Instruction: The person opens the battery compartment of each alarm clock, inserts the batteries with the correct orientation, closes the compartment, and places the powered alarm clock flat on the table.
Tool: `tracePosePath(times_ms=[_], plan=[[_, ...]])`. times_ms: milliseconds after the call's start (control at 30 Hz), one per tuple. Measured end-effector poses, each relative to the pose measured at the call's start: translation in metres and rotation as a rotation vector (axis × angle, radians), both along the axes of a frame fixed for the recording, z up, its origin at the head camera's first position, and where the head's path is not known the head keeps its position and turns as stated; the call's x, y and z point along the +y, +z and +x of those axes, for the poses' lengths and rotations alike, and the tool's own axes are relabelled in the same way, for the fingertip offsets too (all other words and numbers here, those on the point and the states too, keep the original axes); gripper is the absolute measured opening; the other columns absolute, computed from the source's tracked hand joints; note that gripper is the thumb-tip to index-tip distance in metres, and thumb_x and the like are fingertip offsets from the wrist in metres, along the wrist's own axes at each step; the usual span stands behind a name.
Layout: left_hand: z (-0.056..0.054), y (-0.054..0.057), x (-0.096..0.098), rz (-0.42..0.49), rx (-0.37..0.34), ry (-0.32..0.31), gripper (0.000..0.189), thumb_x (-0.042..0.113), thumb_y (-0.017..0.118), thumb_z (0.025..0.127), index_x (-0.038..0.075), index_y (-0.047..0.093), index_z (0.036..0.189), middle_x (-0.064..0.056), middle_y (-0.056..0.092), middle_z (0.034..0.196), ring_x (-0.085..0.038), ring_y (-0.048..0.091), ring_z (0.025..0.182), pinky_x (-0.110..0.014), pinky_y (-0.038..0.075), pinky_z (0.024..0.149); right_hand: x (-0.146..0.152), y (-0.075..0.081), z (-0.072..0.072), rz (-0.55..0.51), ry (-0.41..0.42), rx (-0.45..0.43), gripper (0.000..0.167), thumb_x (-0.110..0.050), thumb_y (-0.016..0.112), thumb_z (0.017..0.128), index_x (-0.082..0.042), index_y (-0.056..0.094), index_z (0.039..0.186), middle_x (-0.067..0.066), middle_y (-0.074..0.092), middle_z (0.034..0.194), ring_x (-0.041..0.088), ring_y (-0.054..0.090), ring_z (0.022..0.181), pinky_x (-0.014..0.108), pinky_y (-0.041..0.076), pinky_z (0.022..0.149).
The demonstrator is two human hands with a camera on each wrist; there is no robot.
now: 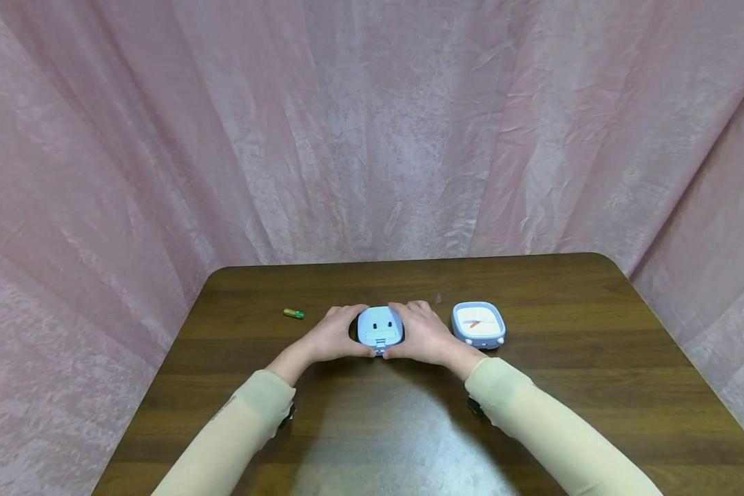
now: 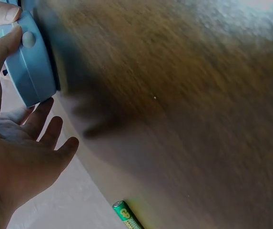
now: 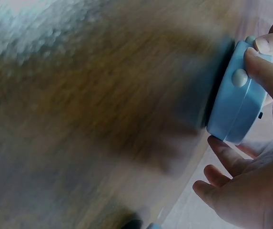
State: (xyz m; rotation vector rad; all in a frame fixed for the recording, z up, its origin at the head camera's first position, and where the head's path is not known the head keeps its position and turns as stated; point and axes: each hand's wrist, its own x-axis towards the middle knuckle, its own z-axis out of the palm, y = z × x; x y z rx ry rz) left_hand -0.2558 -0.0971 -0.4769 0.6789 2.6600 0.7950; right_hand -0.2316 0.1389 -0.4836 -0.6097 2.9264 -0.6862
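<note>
Both hands meet at the middle of the dark wood bench (image 1: pixel 533 413), cupped around a small light-blue clock body (image 1: pixel 379 327) lying back-side up, two dark slots and a pale hatch showing on top. Left hand (image 1: pixel 333 335) grips its left edge; the left wrist view shows the thumb laid along the rim beside a small round button, the other fingers loosely spread under the casing. Right hand (image 1: pixel 423 333) grips the right edge the same way, thumb on the rim by a matching button, fingers curled beneath. Thumb tips of the two hands nearly touch at the near edge. Just right of the right hand lies a second blue-rimmed piece (image 1: pixel 478 323), white clock face up, apart from the body. A green battery (image 1: pixel 294 313) lies on the bench to the left, well apart from the left hand. Pink cloth backdrop (image 1: pixel 372 124) hangs behind and to both sides. Beige sleeves cover both forearms.
</note>
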Motion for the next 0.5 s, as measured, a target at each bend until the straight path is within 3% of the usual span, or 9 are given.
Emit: tracePosePath(times_ms=[500], plan=[[-0.0023, -0.0060, 0.0080, -0.012, 0.036, -0.013, 0.100, 0.049, 0.088, 0.077, 0.011, 0.040, 0.156, -0.006, 0.048, 0.151, -0.028, 0.038, 0.135, -0.049, 0.039, 0.106, 0.0050, -0.0025, -0.0019, -0.008, -0.008, -0.001, 0.105, -0.051, 0.090, 0.074, -0.006, 0.040, 0.155, 0.017, 0.054, 0.142, 0.039, 0.038, 0.138, 0.054, 0.034, 0.111]])
